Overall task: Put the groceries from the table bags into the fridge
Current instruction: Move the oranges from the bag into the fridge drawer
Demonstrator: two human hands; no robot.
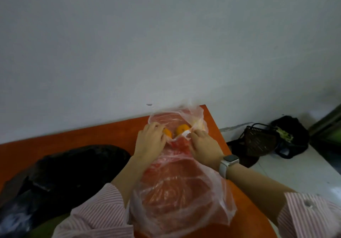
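A clear plastic bag (181,191) lies along the orange table (73,140), its mouth at the far end. Two oranges show inside the mouth: one (182,129) in the middle, one (167,132) half hidden behind my left fingers. My left hand (150,139) grips the left edge of the bag's mouth. My right hand (203,146), with a watch on the wrist, pinches the right edge. The two hands hold the plastic apart. Whatever else is in the bag is blurred by the plastic.
A black plastic bag (60,175) lies on the table to the left. The table's far edge meets a pale wall. Right of the table, on the floor, sit a dark woven basket (258,140) and a black bag with greens (289,136).
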